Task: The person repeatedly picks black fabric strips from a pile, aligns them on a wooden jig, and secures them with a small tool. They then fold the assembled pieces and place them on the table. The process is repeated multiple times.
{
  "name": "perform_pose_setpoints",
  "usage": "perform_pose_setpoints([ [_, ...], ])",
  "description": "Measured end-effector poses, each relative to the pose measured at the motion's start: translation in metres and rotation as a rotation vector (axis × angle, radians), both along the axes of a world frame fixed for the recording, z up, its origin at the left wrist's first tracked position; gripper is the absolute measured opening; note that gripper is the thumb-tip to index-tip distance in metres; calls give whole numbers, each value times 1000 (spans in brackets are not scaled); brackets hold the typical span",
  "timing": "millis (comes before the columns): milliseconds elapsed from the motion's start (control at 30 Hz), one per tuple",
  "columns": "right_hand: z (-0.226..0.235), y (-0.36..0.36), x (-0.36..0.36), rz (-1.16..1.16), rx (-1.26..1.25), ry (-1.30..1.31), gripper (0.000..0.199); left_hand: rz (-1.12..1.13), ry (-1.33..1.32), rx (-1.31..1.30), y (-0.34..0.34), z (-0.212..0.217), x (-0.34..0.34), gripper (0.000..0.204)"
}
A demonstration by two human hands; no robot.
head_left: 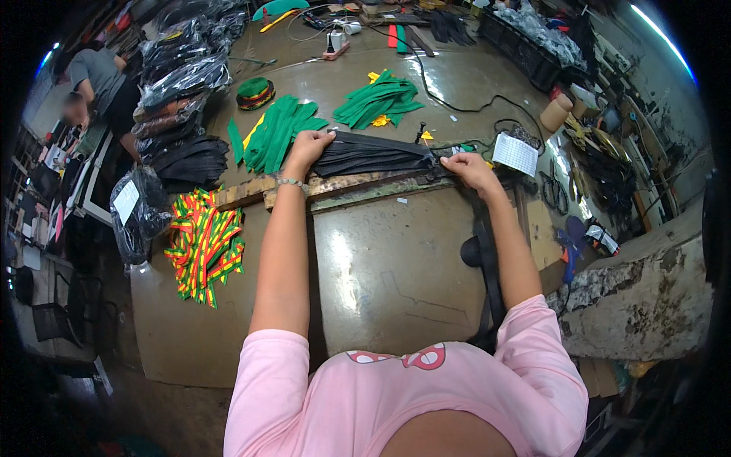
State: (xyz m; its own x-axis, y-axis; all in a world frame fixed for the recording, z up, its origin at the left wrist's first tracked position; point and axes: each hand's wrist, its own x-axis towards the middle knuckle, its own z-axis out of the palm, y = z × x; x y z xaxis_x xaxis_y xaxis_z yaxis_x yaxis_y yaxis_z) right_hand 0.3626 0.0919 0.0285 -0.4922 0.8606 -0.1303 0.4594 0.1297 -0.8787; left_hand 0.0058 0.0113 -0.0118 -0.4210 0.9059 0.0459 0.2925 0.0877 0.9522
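A flat bundle of black straps (373,154) lies across a worn wooden strip (335,187) on the brown table. My left hand (307,149) grips the bundle's left end, fingers curled over it. My right hand (470,169) presses down on the bundle's right end, where a black strap (487,259) runs off and hangs down beside my right forearm. Both arms reach out from pink sleeves.
Green fabric pieces lie in two piles (278,131) (378,100) beyond the bundle. Striped red, yellow and green ribbons (204,242) sit at the left. Black bagged goods (179,84) stack along the left edge. A printed sheet (516,153) lies right. Another person (90,84) sits far left.
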Motion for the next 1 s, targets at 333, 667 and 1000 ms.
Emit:
perform_pose_setpoints([
  [333, 59, -31, -133, 101, 721, 177, 25, -170, -181, -60, -24, 21, -2, 27],
  [667, 4, -24, -207, 80, 629, -146, 23, -78, -185, -120, -19, 24, 2, 33],
  [1000, 71, -3, -59, 146, 482, -77, 36, -26, 17, -128, 2, -3, -8, 31],
])
